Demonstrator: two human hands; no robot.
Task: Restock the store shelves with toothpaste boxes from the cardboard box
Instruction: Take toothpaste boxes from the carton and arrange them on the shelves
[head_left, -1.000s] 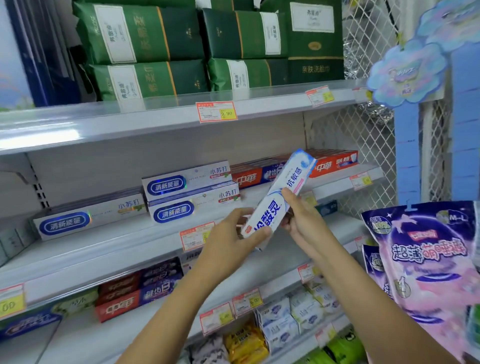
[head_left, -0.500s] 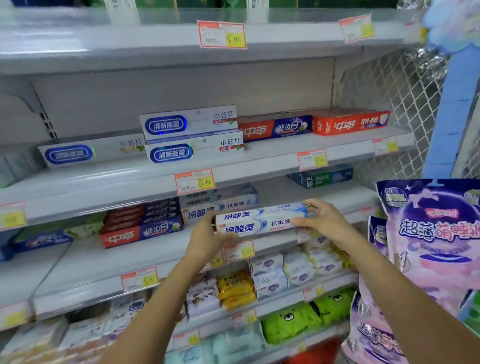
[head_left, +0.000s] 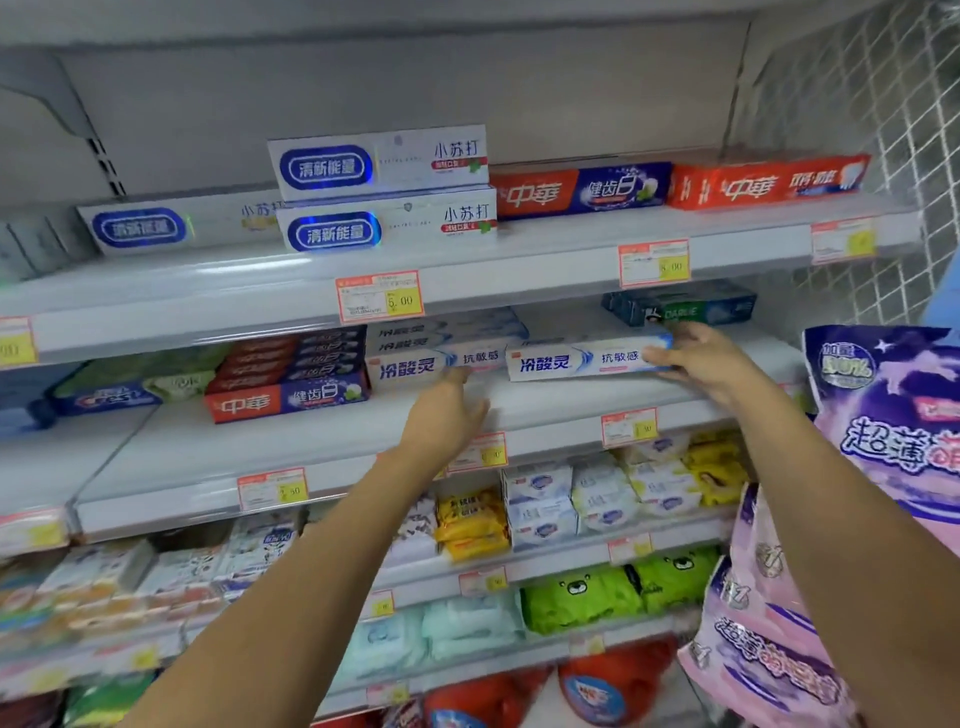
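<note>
Right of centre in the frame, on the middle shelf (head_left: 311, 441), a white-and-blue toothpaste box (head_left: 571, 362) lies lengthwise with its printed face forward. The right hand (head_left: 711, 364) grips its right end, fingers curled round it. Just left of it sits a stack of matching boxes (head_left: 415, 358); the left hand (head_left: 444, 421) is open, its fingertips at that stack's lower front edge. Further left lie red-and-blue boxes (head_left: 285, 400), and purple packs (head_left: 893, 415) hang at the right edge.

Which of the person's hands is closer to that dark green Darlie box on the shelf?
Right. The right hand sits just in front of the Darlie box, gripping the end of a white toothpaste box; the left hand is well to its left and lower.
</note>
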